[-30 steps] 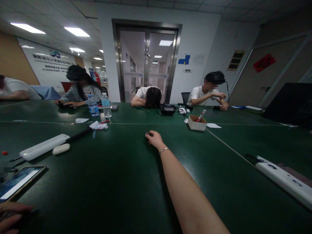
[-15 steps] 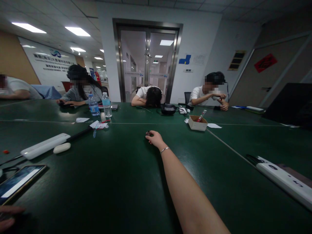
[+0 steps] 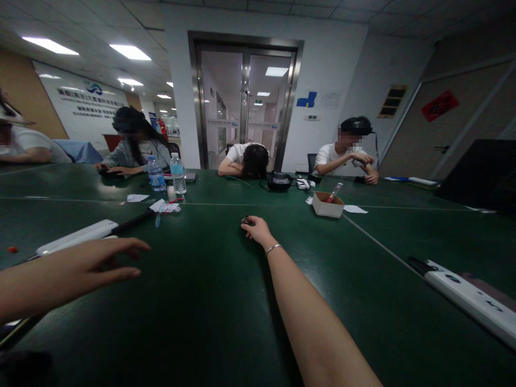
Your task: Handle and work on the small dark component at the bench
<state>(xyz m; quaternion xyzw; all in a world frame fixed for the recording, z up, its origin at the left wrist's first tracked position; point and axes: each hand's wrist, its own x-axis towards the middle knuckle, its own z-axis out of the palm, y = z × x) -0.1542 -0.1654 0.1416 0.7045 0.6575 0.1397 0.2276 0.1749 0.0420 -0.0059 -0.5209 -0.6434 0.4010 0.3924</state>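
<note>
Two hands at work over a dark green table (image 3: 193, 317), as I see them from beside it. The right hand (image 3: 258, 232), reaching far forward, pinches a small dark object (image 3: 245, 220) between thumb and fingertips near the middle of the table; the upper end shows just beyond the fingers, and the piece is too small to identify. Whether it rests on the surface or hangs just above it cannot be told. The left hand (image 3: 97, 264) is free: thumb and fingers are parted, with nothing visible between them, and it lies in view across part of a long white bar-shaped device (image 3: 74, 236). A phone (image 3: 19, 334) shows only its edge below the left forearm.

Good practice, in my judgement: so small a piece is best gripped lightly by its sides, low down, leaving the upper end uncovered and in sight. Bracing the right wrist on the table should limit tremor at such reach. The left forearm is best lifted clear of the phone, its fingers left loose, since the paper scraps (image 3: 164, 207) and water bottles (image 3: 178, 174) further off offer little support.
</note>
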